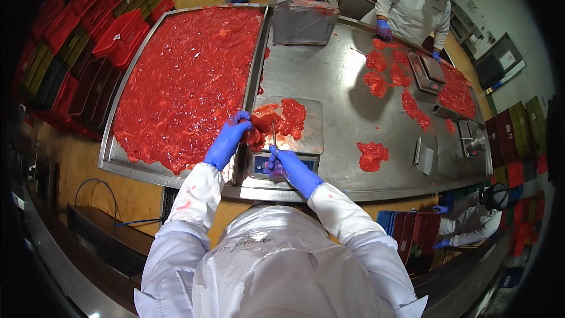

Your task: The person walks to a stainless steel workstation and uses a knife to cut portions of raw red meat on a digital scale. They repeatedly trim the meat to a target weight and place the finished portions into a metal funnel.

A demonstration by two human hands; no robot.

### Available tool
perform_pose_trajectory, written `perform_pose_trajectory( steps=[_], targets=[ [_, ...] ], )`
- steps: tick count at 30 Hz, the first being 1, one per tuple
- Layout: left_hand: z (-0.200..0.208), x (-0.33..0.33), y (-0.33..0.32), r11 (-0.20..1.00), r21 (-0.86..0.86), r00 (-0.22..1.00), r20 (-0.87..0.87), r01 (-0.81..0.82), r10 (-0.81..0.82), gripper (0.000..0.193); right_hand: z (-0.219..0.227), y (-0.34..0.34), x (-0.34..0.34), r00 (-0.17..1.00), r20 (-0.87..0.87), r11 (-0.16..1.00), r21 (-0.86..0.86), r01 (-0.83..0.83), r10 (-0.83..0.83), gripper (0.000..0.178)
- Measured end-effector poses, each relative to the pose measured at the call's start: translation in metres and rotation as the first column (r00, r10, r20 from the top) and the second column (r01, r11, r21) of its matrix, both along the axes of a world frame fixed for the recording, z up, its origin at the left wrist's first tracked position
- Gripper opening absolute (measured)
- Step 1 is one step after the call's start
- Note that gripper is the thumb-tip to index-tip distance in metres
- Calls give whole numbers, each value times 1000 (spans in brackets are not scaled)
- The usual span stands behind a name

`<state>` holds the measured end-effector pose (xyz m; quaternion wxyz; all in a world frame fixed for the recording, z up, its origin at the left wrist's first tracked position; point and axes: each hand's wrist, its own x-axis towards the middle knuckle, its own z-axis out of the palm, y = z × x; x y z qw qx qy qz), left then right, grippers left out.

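My left hand (228, 140), in a blue glove, is closed on a piece of raw red meat (252, 136) at the near right corner of the large meat-filled tray. A thin knife (274, 133) points away from me in my right hand (292, 172), also blue-gloved. Its blade stands over a steel bench scale (315, 129), beside the held piece. More red meat (292, 118) lies on the scale's plate. The scale's blue display panel (259, 165) sits at its near edge, partly behind my right fingers.
Left of the scale, a raised metal rim borders the wide tray (109, 141) of wet red meat. On the steel table (335, 112) at right lie a meat portion (372, 156) and several others near a second scale (425, 73). A grey bin (305, 22) stands at the far edge. Co-workers stand around; crates (120, 38) are stacked left.
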<state>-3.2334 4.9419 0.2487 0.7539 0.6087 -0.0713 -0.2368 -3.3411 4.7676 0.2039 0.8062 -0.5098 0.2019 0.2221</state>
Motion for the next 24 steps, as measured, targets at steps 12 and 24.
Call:
perform_pose_trajectory(
  steps=[12, 24],
  targets=[
    [-1, 3, -5, 999, 8, 999, -22, 37, -37, 15, 7, 2, 16, 995, -50, 991, 101, 91, -86, 40],
    [-8, 12, -5, 999, -1, 997, -66, 41, -41, 14, 0, -3, 25, 999, 2, 993, 110, 34, -34, 46]
  ],
)
